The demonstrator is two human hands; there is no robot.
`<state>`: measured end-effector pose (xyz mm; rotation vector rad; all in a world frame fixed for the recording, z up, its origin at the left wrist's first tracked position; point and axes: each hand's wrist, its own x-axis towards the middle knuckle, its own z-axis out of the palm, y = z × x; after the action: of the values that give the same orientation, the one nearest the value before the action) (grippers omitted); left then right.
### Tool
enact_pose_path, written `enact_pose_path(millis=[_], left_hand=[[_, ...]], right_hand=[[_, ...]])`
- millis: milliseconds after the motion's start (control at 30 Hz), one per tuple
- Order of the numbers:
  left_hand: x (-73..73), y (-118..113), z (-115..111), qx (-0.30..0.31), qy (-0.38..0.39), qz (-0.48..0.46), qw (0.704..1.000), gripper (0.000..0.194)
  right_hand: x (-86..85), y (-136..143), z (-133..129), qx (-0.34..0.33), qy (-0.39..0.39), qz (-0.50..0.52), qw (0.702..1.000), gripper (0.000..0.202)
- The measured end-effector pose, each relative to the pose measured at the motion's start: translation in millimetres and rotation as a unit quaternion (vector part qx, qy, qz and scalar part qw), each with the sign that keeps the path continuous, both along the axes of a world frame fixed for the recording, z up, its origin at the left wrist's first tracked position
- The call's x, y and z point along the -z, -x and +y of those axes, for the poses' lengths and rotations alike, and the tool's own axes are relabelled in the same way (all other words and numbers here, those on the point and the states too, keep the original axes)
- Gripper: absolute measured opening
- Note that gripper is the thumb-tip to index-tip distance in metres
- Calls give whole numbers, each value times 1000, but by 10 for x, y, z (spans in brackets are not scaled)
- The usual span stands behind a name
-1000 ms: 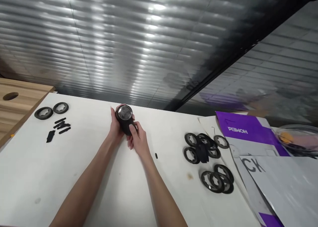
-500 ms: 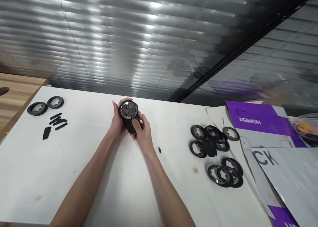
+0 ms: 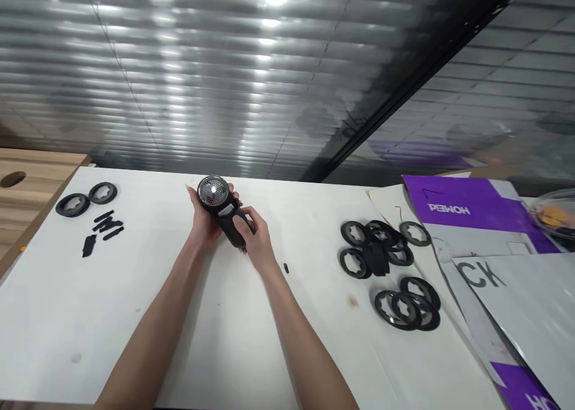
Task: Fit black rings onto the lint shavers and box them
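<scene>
A black fabric shaver (image 3: 228, 219) with a round, perforated metal head is held above the white table, its head pointing to the upper left. My left hand (image 3: 204, 221) wraps around the head end from the left and below. The lower handle is in the grip of my right hand (image 3: 256, 236), its thumb lying on the front. To the right of that hand, a tiny black piece (image 3: 286, 268) lies on the table.
Black rings (image 3: 72, 205) and thin black strips (image 3: 108, 223) lie at the left. Several more black rings (image 3: 354, 263) surround a black block (image 3: 376, 259) at the right, beside purple-and-white packaging (image 3: 453, 203). A metal shutter (image 3: 202, 99) rises behind the table (image 3: 215, 350).
The fabric shaver has tilted, its head swinging left and its handle now slanting to the lower right. Both hands keep hold of it. The view has shifted slightly.
</scene>
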<state>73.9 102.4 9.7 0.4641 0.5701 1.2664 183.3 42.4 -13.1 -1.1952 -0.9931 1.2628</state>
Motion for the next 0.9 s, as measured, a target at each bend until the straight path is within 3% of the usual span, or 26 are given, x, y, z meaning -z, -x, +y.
enact_pose_path(millis=[133,267,433,667,900], left_hand=[[51,17,27,6,7,-29,1000,99],[115,156,114,-66,25,-46,996,100],[16,261,166,-116,16,-76,990,93],[-114,166,131,-55,60,-38,996,96],[-30,167,162,-27,37,-30,998,92]], right_hand=[[-19,-71,26,-42,19,25,999,65],[-68,-131,16,-46,12,72,996,66],[-79,-178,42,-50,5,163,985,72],[-93,-157,76,-85,13,322,943,61],[-47,-122,96,-42,-5,327,944,40]])
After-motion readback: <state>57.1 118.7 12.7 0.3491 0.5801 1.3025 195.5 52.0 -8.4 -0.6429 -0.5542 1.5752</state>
